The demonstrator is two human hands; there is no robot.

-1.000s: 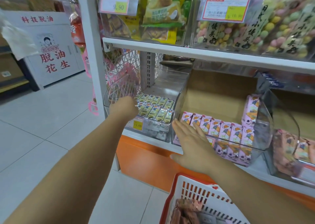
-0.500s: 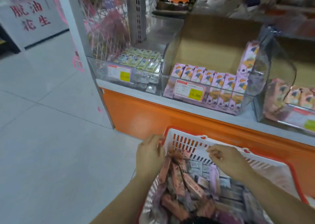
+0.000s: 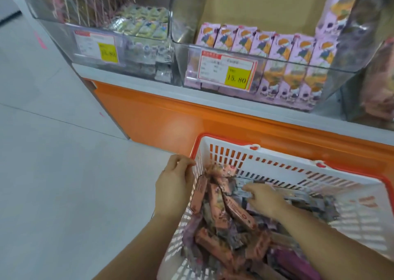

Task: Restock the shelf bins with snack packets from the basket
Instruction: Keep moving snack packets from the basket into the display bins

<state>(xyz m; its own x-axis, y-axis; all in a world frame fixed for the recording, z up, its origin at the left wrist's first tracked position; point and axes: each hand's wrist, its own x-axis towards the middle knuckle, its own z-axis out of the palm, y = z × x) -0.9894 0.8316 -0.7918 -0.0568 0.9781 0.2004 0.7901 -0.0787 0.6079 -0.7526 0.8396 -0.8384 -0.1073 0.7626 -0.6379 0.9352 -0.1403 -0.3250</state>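
Observation:
A white basket with a red rim (image 3: 283, 166) stands on the floor in front of the shelf, filled with several brown (image 3: 238, 212), grey and purple snack packets. My left hand (image 3: 173, 186) is at the basket's left edge, fingers curled over the rim. My right hand (image 3: 263, 198) reaches inside the basket, its fingers pinching a grey packet (image 3: 242, 187) on top of the pile. On the shelf above, a clear bin (image 3: 332, 66) holds a row of pink packets (image 3: 281, 51). A second clear bin (image 3: 64, 26) to its left holds small pale green packets (image 3: 140, 26).
The shelf has an orange base panel (image 3: 160, 117) right behind the basket. Yellow price tags (image 3: 235, 78) hang on both bin fronts. Another bin with pinkish packets (image 3: 377, 83) sits at the far right. Grey tiled floor (image 3: 64, 173) spreads to the left.
My view has tilted down from the shelf to the basket. Both hands dropped from the bins into the basket; the right hand shifted left onto a grey packet.

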